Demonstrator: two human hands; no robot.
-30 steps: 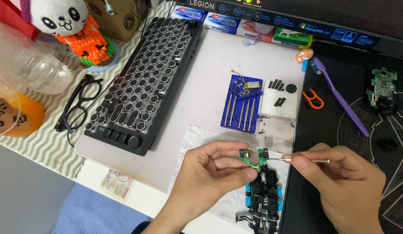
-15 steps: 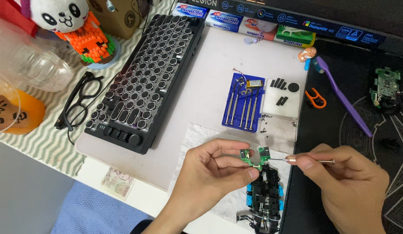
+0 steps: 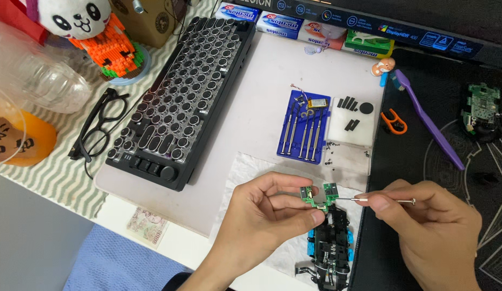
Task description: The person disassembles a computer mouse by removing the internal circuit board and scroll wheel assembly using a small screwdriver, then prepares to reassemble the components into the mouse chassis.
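Pinching the green circuit board (image 3: 318,196), left fingers (image 3: 307,200) close while right fingers (image 3: 376,200) grip a screwdriver (image 3: 383,200).

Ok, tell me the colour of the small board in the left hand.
Green, with small metal parts; the left hand pinches the board in the head view.

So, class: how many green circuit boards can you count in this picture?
2. One small green circuit board is pinched in the left hand, near the tool tip. The other board lies on the black mat at far right. Others may be hidden.
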